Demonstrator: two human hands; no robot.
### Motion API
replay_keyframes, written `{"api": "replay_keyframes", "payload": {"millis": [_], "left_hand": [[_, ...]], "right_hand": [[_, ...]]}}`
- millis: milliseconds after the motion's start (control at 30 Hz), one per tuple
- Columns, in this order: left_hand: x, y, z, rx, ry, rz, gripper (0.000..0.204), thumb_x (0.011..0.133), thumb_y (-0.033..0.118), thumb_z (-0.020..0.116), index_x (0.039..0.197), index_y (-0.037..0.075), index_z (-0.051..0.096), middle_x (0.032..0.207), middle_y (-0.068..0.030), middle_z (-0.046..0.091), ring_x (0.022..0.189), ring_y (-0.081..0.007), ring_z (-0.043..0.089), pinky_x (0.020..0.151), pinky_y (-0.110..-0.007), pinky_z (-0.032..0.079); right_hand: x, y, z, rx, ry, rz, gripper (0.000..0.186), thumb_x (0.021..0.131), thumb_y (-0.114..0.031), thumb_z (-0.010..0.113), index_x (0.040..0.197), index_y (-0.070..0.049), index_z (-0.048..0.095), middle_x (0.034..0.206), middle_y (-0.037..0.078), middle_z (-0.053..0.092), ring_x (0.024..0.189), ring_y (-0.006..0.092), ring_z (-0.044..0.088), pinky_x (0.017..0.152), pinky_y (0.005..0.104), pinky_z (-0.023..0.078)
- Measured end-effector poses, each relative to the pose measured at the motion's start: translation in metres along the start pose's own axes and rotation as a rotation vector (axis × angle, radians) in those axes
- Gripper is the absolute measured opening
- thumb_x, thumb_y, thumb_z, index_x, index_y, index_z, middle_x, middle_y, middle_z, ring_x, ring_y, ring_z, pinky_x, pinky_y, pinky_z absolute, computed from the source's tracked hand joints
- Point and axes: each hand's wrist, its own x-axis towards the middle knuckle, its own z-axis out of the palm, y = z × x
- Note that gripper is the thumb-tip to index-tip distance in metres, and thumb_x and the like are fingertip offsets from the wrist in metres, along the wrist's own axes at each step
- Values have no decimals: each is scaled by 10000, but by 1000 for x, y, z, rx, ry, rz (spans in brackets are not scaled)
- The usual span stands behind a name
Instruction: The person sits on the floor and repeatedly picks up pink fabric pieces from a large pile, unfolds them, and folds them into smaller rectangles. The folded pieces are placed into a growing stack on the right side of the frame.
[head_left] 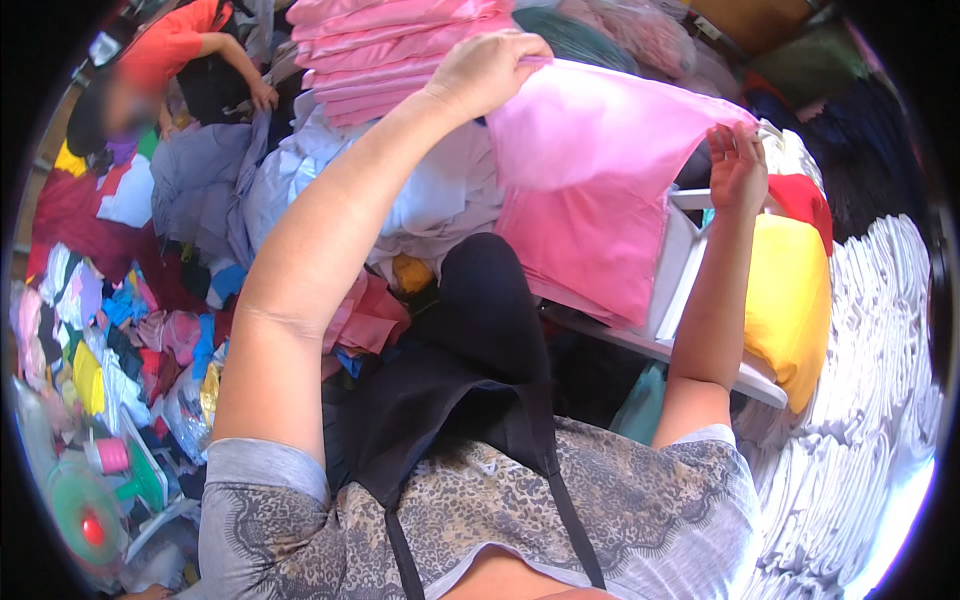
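Observation:
A pink cloth (pixel 585 130) stretches between both hands at the top centre. My left hand (pixel 485 75), at the cloth's upper left corner, has its fingers closed on that corner. My right hand (pixel 737 165) is raised at the upper right corner, its fingertips bent onto the cloth's edge. Below the held cloth, more pink fabric (pixel 590 270) lies over a white frame (pixel 680 330). Behind my left forearm are a tall folded pink stack (pixel 390 30) and pale fabric (pixel 430 170). A black cloth (pixel 460 350) with straps covers part of my patterned shirt.
A co-worker in a red top (pixel 180 50) handles fabric at the upper left. Mixed cloth scraps (pixel 90 350) and a green fan (pixel 85 510) are on the left. Yellow fabric (pixel 785 300) and tall stacks of folded white cloth (pixel 870 400) stand on the right.

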Motion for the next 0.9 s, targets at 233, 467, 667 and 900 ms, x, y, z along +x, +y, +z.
{"api": "replay_keyframes", "payload": {"millis": [233, 467, 667, 900], "left_hand": [[-24, 6, 64, -116, -56, 55, 163, 833, 113, 657, 979, 103, 727, 970, -109, 708, 916, -302, 668, 847, -381, 530], [-120, -4, 162, -170, -359, -301, 205, 782, 135, 645, 946, 123, 768, 958, -111, 734, 925, -287, 691, 833, -384, 533], [-228, -75, 181, -476, -390, -859, 288, 836, 308, 711, 1004, 79, 757, 923, -120, 739, 873, -222, 696, 807, -354, 522], [-452, -143, 122, -338, -86, -1325, 268, 859, 279, 647, 995, 74, 755, 946, -155, 737, 880, -272, 710, 803, -351, 536]], "right_hand": [[-51, 19, -78, -118, 232, -109, 219, 1023, -210, 516, 1082, -10, 585, 1105, 131, 632, 1047, 225, 609, 954, 419, 496], [-139, 115, -157, -435, 562, 27, 77, 829, -71, 548, 759, -60, 578, 745, -25, 523, 695, 103, 513, 639, 277, 426], [-179, 178, -242, -1092, 383, 308, 148, 790, -151, 627, 715, -24, 611, 652, 58, 567, 556, 173, 487, 533, 356, 404], [-184, 170, -252, -1460, 245, 485, 195, 771, -121, 597, 865, 23, 689, 783, 169, 683, 736, 280, 646, 717, 392, 503]]}}
